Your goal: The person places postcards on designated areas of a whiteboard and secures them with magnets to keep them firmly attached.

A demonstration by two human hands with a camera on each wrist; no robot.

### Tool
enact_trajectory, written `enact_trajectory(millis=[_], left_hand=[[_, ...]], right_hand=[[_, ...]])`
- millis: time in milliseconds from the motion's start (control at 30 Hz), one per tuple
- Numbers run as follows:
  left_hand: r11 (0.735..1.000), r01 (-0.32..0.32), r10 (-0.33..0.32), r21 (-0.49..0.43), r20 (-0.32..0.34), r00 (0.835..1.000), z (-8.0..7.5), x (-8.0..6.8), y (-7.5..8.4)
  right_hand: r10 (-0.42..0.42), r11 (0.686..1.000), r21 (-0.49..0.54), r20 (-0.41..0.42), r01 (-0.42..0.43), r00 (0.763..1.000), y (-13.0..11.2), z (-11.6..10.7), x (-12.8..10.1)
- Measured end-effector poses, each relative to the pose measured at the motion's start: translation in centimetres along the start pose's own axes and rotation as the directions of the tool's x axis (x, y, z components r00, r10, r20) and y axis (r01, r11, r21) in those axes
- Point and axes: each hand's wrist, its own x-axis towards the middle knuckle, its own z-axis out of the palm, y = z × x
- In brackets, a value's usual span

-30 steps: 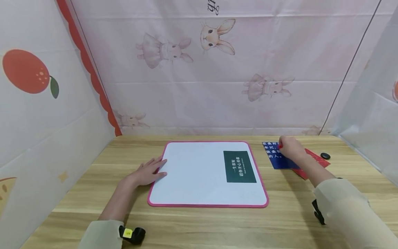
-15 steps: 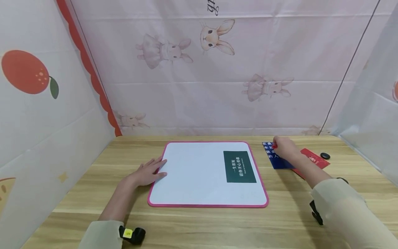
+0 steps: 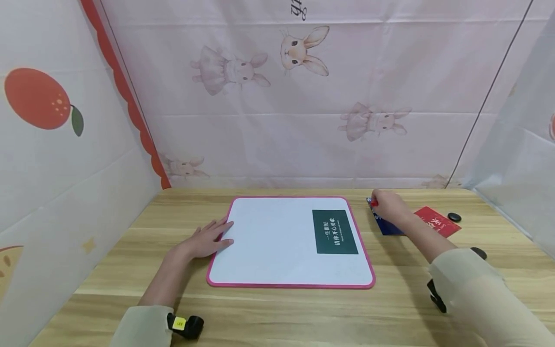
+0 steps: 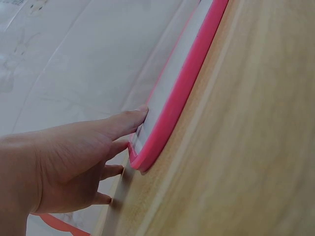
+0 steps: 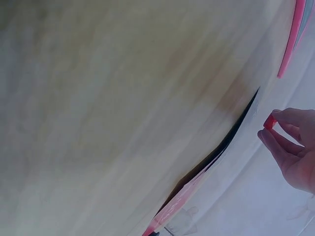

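Note:
A whiteboard (image 3: 269, 246) with a pink rim lies on the table, and a green card (image 3: 335, 232) with white writing is on its right part. My left hand (image 3: 208, 239) rests on the board's left edge with fingers spread; in the left wrist view the thumb of that hand (image 4: 74, 164) lies over the pink rim (image 4: 170, 108). Between thumb and fingertip my right hand (image 3: 392, 208) pinches a small red piece (image 5: 269, 121), mostly hidden in the head view. This hand is above a blue card (image 3: 385, 225) with white writing, and covers part of it.
To the right, a red card (image 3: 438, 222) lies partly behind the right forearm. A small black disc (image 3: 454, 217) sits at its right end. A printed cloth wall (image 3: 277, 144) rises behind the table's back edge, with side sheets left and right.
My right hand has moved left across the blue card with the red piece, uncovering more of the red card. The left hand and the board have stayed in place.

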Motion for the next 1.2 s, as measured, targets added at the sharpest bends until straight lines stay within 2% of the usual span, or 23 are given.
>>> enact_trajectory(millis=[300,900,1200], left_hand=[[1.000,-0.002,0.002,-0.002,0.004,1.000,0.0,0.1,0.0],[1.000,-0.008,0.008,-0.003,-0.002,1.000,-0.2,-0.1,0.2],[1.000,-0.006,0.006,-0.008,0.005,1.000,-0.1,-0.1,0.2]], right_hand=[[-0.026,1.000,0.001,-0.022,0.026,0.999,-0.8,0.1,0.3],[0.036,0.998,0.042,-0.001,-0.036,0.999,-2.6,1.2,0.6],[0.022,0.998,0.053,-0.011,-0.021,1.000,-3.1,1.5,0.7]])
